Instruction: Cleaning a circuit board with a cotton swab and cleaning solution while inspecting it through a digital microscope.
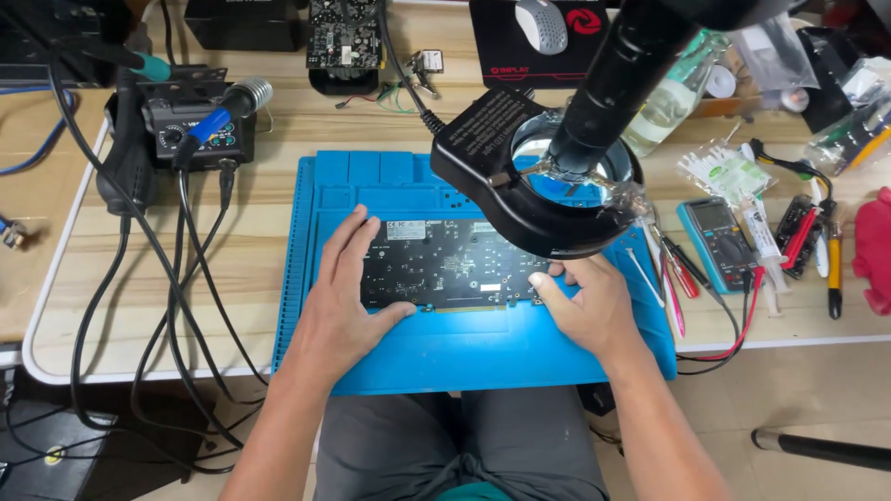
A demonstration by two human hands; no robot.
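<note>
A black circuit board lies flat on a blue work mat in front of me. My left hand rests on the board's left end, fingers spread along its edge and thumb at its lower side. My right hand grips the board's lower right corner with thumb and fingers. A black microscope with a ring light hangs over the board's right part and hides it there.
A soldering station with hot-air handle and dark cables stands at the back left. A multimeter, syringes, tweezers and screwdrivers lie right of the mat. A mouse on a black pad and a clear bottle are at the back.
</note>
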